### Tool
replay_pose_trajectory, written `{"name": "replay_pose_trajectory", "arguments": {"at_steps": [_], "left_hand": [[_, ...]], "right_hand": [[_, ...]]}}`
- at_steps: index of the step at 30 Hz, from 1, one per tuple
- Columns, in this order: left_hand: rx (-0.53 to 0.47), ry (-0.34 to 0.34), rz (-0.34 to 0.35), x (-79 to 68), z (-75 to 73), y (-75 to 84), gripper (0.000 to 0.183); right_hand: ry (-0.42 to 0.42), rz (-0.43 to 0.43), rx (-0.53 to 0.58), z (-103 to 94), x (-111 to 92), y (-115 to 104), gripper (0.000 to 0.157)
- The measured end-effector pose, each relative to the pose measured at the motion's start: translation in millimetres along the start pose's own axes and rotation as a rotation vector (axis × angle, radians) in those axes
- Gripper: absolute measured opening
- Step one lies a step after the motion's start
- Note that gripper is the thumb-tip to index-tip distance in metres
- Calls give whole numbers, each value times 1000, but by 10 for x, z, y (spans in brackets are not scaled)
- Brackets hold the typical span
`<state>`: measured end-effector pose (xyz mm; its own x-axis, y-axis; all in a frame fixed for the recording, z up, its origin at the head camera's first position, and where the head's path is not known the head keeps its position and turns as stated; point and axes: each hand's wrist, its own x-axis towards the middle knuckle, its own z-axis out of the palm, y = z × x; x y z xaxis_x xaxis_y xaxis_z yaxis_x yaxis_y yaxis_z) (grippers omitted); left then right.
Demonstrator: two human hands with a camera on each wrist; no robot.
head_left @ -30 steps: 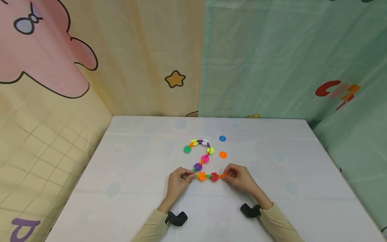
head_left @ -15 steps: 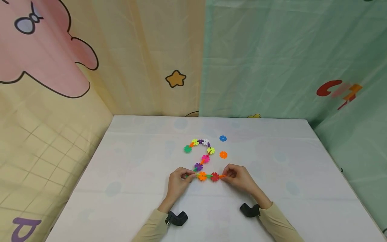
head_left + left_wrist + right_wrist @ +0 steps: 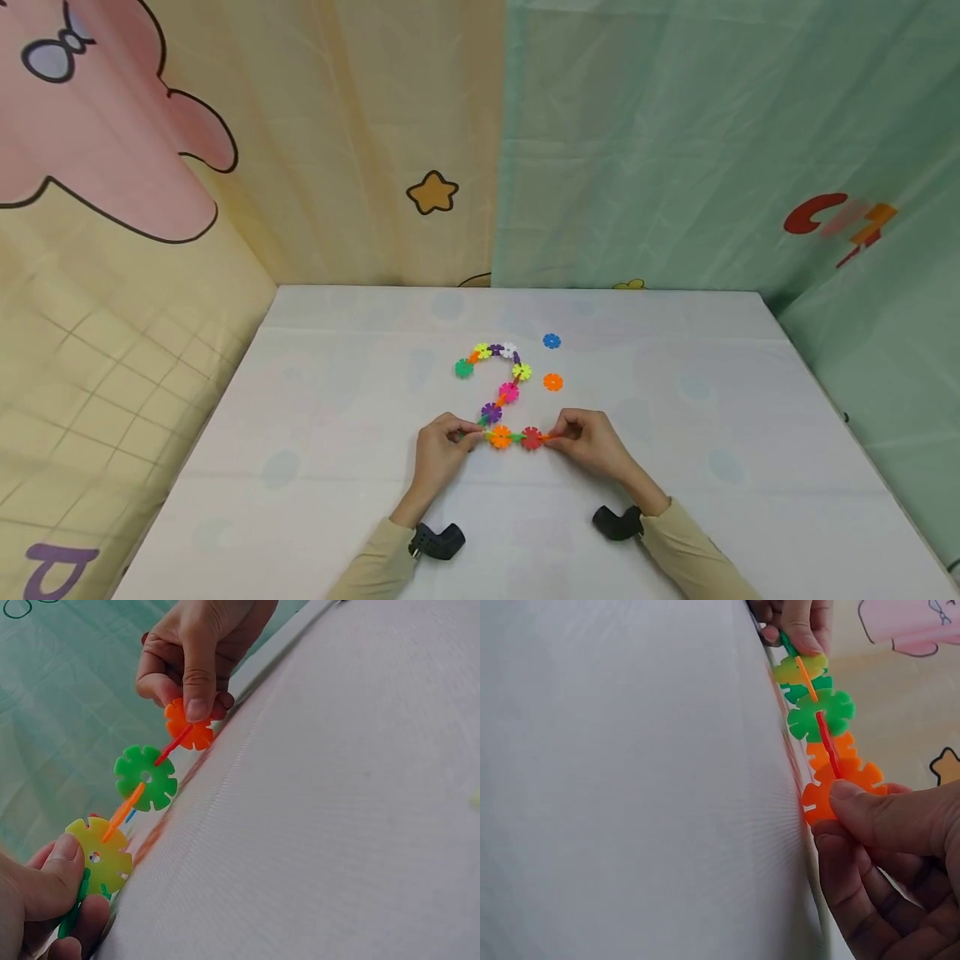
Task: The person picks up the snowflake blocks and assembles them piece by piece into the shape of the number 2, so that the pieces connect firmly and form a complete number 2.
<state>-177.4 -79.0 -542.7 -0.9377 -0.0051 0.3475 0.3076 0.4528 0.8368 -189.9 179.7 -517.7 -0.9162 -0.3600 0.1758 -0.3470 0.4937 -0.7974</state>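
Note:
Interlocking snowflake discs in many colours form a chain on the table, curved like a figure 2. Its far end is a green disc (image 3: 464, 368). At the near left corner my left hand (image 3: 438, 458) pinches a yellow disc (image 3: 97, 855) between thumb and fingers, with a green disc beside it. The near row runs right from there through an upright orange disc (image 3: 501, 437) and a red disc (image 3: 532, 438). At its right end my right hand (image 3: 594, 443) pinches another orange disc (image 3: 844, 791) by its edge, slotted against the red one.
A loose blue disc (image 3: 552, 341) and a loose orange disc (image 3: 553, 382) lie right of the chain's upper part. The white-covered table (image 3: 337, 375) meets patterned curtains at its back and sides. A black camera mount sits on each wrist.
My right fingertips have shifted slightly left with the orange disc, closer to the red one. My left hand keeps its grip in about the same place.

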Motion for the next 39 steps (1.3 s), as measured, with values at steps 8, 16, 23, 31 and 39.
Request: {"name": "replay_pose_trajectory", "arguments": {"at_steps": [8, 16, 23, 31, 39], "left_hand": [[1, 13, 19, -1, 15, -26, 6], [-1, 6, 17, -26, 22, 6, 6], [4, 19, 14, -52, 16, 8, 8], [2, 8, 12, -43, 34, -9, 8], [23, 7, 17, -7, 26, -13, 7]], "right_hand": [[-14, -2, 3, -5, 16, 39, 20], [-192, 88, 8, -360, 204, 101, 18], [-29, 197, -274, -348, 554, 179, 30], [1, 266, -285, -295, 580, 197, 27], [17, 328, 81, -373, 273, 260, 17]]}}
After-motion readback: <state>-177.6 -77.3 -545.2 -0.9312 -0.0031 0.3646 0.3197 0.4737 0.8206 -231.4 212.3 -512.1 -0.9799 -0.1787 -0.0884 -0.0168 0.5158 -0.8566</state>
